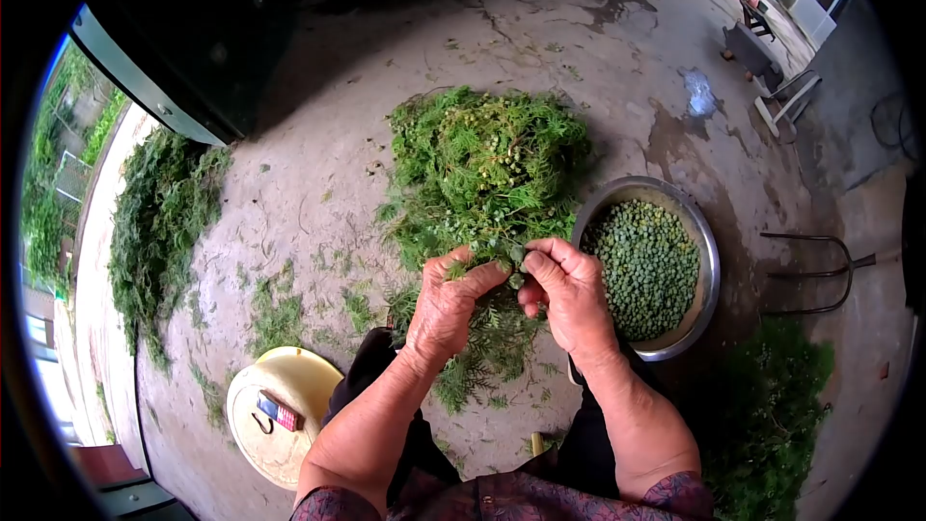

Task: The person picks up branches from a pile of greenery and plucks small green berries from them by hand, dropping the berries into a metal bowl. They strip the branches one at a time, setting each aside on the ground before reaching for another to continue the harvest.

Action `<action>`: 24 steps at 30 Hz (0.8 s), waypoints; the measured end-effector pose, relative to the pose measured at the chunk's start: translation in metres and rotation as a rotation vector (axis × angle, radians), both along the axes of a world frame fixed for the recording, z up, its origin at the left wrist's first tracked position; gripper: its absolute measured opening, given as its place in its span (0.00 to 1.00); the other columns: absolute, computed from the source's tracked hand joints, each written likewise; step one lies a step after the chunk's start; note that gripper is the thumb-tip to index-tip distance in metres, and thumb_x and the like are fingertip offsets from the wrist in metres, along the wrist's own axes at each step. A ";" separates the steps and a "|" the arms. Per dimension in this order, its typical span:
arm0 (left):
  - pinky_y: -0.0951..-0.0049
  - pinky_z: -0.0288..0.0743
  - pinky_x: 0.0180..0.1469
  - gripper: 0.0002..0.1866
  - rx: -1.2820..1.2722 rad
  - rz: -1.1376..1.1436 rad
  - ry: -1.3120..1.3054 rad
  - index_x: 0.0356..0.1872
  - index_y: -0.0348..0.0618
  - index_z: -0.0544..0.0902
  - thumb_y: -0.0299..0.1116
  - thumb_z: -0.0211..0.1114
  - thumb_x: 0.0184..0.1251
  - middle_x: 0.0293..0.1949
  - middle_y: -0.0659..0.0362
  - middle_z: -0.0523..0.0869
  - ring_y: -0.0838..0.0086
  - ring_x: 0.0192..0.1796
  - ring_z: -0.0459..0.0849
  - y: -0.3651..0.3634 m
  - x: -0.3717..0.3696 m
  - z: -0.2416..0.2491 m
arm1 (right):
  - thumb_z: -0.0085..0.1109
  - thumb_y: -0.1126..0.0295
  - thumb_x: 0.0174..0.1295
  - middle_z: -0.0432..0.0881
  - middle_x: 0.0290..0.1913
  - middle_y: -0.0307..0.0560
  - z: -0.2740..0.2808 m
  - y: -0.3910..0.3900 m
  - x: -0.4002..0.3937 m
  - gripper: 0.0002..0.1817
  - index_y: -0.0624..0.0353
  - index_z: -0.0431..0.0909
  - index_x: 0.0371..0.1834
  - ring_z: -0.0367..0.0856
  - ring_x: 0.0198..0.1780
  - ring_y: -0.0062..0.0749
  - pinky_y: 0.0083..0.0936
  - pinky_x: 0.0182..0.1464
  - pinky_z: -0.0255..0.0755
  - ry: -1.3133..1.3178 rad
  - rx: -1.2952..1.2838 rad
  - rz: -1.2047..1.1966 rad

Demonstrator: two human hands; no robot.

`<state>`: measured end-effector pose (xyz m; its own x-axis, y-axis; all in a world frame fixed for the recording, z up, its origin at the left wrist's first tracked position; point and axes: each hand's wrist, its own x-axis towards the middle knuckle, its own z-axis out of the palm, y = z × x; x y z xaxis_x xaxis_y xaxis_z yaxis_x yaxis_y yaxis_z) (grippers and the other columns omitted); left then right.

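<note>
My left hand point(451, 299) is closed on a green sprig point(497, 259), with thumb and fingers pinched together. Close beside it, my right hand point(571, 291) pinches a small green cone point(517, 254) on the same sprig. Both hands are over the near edge of a heap of green branches point(487, 150) that carries clusters of small pale cones. To the right of my right hand stands a metal basin point(712, 275) holding a mass of small round green cones point(641, 265).
A pale yellow stool or tub point(260, 444) with a phone point(280, 410) on it stands at lower left. More branches point(164, 232) lie at far left and a darker pile point(772, 405) at lower right. A metal fork point(839, 275) lies right of the basin.
</note>
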<state>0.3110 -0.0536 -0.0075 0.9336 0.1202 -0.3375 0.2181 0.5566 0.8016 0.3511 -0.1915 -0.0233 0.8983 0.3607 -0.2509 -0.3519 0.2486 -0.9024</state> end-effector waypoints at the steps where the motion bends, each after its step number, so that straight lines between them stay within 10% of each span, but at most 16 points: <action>1: 0.77 0.75 0.36 0.06 -0.039 0.009 0.016 0.33 0.37 0.81 0.25 0.65 0.53 0.30 0.60 0.84 0.77 0.30 0.81 0.001 0.000 -0.004 | 0.56 0.67 0.62 0.76 0.27 0.35 0.000 0.000 -0.001 0.08 0.59 0.76 0.39 0.73 0.22 0.17 0.14 0.20 0.63 0.133 0.130 0.009; 9: 0.75 0.75 0.37 0.08 -0.126 0.005 0.048 0.35 0.35 0.80 0.24 0.65 0.53 0.31 0.59 0.84 0.75 0.33 0.81 0.003 0.004 -0.014 | 0.53 0.67 0.64 0.76 0.28 0.37 -0.008 0.001 -0.007 0.08 0.60 0.75 0.39 0.74 0.23 0.19 0.17 0.20 0.67 0.346 0.364 -0.042; 12: 0.75 0.74 0.38 0.09 -0.097 0.009 0.043 0.36 0.35 0.80 0.24 0.66 0.53 0.32 0.59 0.84 0.75 0.33 0.81 0.001 0.002 -0.009 | 0.53 0.68 0.64 0.77 0.26 0.37 -0.004 0.003 -0.001 0.07 0.62 0.75 0.37 0.74 0.22 0.16 0.14 0.19 0.68 -0.226 -0.175 -0.037; 16: 0.75 0.74 0.38 0.09 0.048 -0.045 0.045 0.36 0.35 0.81 0.24 0.66 0.52 0.32 0.59 0.84 0.76 0.33 0.81 0.004 0.000 -0.008 | 0.53 0.70 0.63 0.77 0.24 0.36 0.006 0.002 -0.001 0.06 0.63 0.75 0.36 0.74 0.20 0.14 0.11 0.18 0.67 -0.314 -0.312 0.006; 24: 0.75 0.73 0.40 0.11 -0.054 0.008 0.076 0.36 0.33 0.80 0.25 0.67 0.51 0.30 0.59 0.83 0.76 0.33 0.80 0.002 0.000 -0.018 | 0.52 0.66 0.65 0.76 0.32 0.39 -0.006 -0.009 0.006 0.09 0.60 0.73 0.40 0.74 0.26 0.21 0.18 0.22 0.65 0.293 0.375 0.075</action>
